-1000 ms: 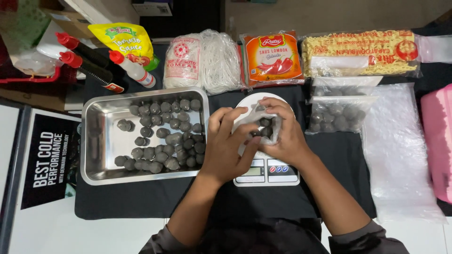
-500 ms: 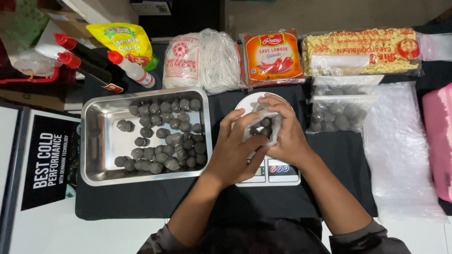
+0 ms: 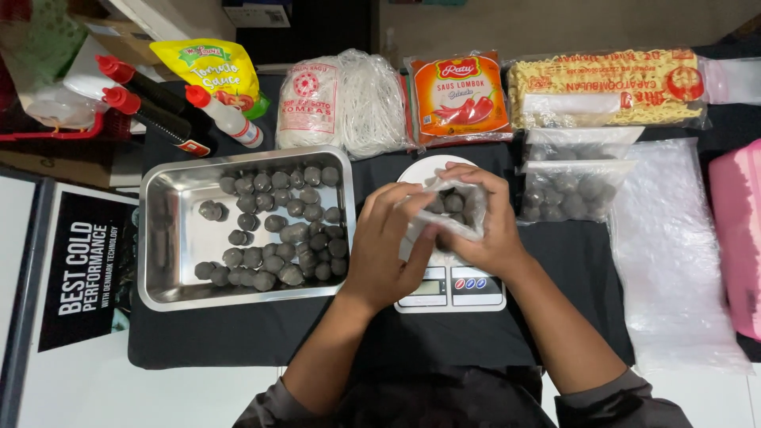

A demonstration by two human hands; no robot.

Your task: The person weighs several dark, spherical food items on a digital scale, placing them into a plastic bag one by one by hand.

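Both hands hold a small clear plastic bag (image 3: 458, 208) with several dark grey balls inside, just above a white kitchen scale (image 3: 450, 287). My left hand (image 3: 388, 246) grips the bag's left side, fingers curled on the plastic. My right hand (image 3: 485, 226) wraps the bag from the right and top. To the left stands a metal tray (image 3: 162, 238) holding several loose grey balls (image 3: 277, 230). The scale's round white plate (image 3: 420, 168) is mostly hidden behind the hands.
Two filled clear bags of grey balls (image 3: 572, 190) lie right of the scale, beside a stack of empty plastic bags (image 3: 674, 246). Along the back: sauce bottles (image 3: 158, 107), a yellow sauce pouch (image 3: 210, 71), white noodles (image 3: 349, 99), an orange sauce pack (image 3: 456, 95), yellow noodles (image 3: 606, 87). A pink container (image 3: 737, 238) sits far right.
The hands have shifted only slightly on the bag, the fingers working the plastic near its top. Everything else stays where it was.
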